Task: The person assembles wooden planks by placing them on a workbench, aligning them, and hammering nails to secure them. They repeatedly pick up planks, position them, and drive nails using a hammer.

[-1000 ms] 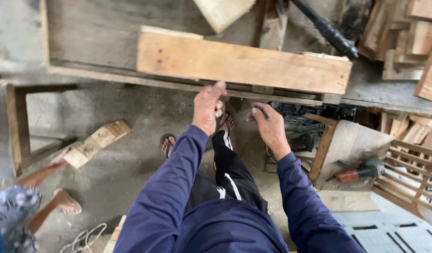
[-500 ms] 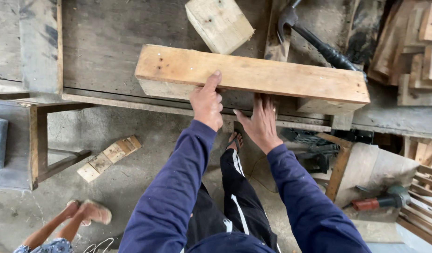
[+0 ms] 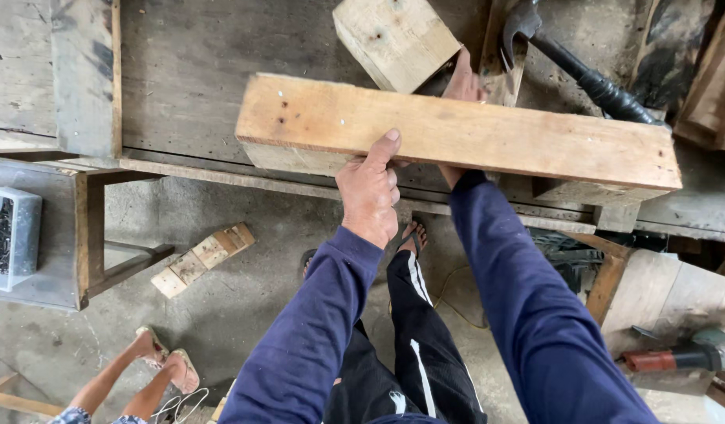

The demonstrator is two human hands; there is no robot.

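On the workbench (image 3: 205, 71) we see a long wooden plank (image 3: 457, 133) lying across the near edge, and our left hand (image 3: 370, 192) grips its near side, thumb on top and fingers folded under it. Our right hand (image 3: 465, 78) reaches over the far side, fingers mostly hidden, so we cannot tell its grip; a wooden block (image 3: 395, 39) and a hammer (image 3: 582, 67) lie just behind

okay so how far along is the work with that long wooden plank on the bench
Done so far: the plank is up off the bench, with its shadow under it. In hand: the left hand grips its near edge, thumb on top, and the right hand reaches under it, fingers showing at the far edge beside a wooden block. Left: the hammer lies untouched behind it.
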